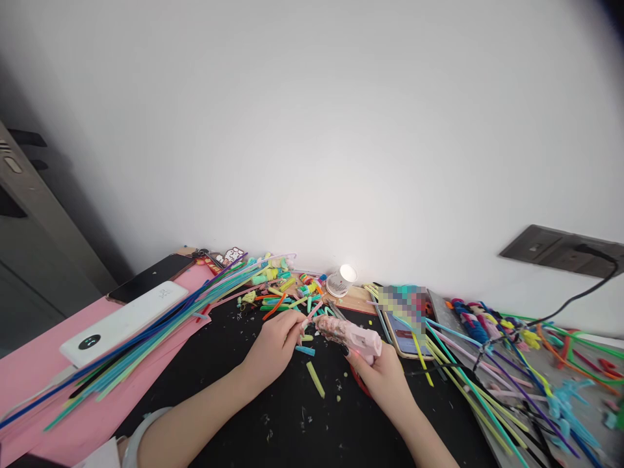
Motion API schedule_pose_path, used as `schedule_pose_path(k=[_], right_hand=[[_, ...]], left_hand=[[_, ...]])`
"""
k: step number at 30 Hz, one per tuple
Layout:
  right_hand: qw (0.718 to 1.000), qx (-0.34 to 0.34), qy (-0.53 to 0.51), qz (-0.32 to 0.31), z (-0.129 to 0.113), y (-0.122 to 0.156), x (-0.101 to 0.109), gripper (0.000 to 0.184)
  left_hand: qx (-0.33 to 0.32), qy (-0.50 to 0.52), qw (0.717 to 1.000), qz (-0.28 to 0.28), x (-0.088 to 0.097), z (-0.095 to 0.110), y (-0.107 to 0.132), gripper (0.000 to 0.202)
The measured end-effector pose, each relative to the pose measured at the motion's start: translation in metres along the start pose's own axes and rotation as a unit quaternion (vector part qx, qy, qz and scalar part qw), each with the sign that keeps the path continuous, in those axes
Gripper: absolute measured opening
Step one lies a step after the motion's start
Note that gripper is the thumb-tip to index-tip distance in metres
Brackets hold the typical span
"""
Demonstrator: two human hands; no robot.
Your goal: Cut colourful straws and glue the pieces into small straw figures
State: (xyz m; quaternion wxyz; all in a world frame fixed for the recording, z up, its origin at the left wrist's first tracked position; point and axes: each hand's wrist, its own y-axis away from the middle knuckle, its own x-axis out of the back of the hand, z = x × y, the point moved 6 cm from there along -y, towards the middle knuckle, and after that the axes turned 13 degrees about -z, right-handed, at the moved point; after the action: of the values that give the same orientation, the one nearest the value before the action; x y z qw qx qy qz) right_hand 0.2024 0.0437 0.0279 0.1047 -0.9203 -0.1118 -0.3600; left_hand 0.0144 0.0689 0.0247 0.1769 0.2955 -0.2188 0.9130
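My left hand (279, 339) pinches a short pink pipe cleaner (316, 309) between thumb and fingertips. Wrapped around the handle of a pink hot glue gun (348, 333) is my right hand (379, 376). The gun's front end points left, close to my left fingertips; whether its nozzle touches the pipe cleaner I cannot tell. Below the hands, cut bits of pipe cleaner, such as a yellow-green piece (315, 379) and a blue piece (305, 350), lie on a black mat (287, 422). Behind them is a heap of short coloured pieces (280, 302).
A lit white cup-shaped lamp (342, 281) stands against the wall. Left are long pipe cleaners (166, 338), a white power bank (127, 322) and a dark tablet-like slab (151, 278). A phone (408, 341), more pipe cleaners (480, 396) and a black cable (570, 305) lie right.
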Motion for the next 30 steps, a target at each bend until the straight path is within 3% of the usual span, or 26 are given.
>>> schedule_pose_path(k=[30], right_hand=[[0.999,0.018,-0.031,-0.003,-0.0038,-0.0013,0.0020,0.030]], left_hand=[[-0.001,-0.002,1.000,-0.007,-0.0007,-0.0005,0.0010,0.023]])
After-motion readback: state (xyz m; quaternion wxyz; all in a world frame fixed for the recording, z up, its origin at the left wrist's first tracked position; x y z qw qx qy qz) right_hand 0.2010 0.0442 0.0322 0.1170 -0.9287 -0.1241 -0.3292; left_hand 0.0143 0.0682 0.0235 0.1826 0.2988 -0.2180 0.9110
